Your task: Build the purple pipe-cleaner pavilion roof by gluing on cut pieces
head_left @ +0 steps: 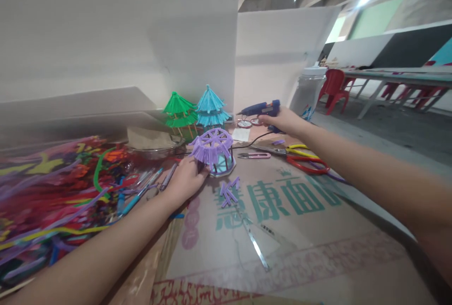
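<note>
My right hand [280, 120] is wrapped round a dark blue glue gun [260, 108], held raised with its nozzle pointing left. At the middle of the work surface, my left hand [187, 175] has its fingers closed on the lower left side of a small purple pavilion model [213, 147]. That model has a spoked roof frame, partly covered with purple strips, on dark posts over an octagonal base. Several short purple pipe cleaner pieces [229, 192] lie just in front of it. Metal tweezers [254, 241] rest nearer to me.
Green [180, 109] and blue [211, 107] pavilion models stand behind. Red-handled scissors [307, 164], pink thread snips [254, 156] and a clear jar [309, 91] are on the right. Colourful pipe cleaners [52, 192] pile up at left, near a bowl [155, 149]. The glue gun's cord [252, 141] crosses behind the snips.
</note>
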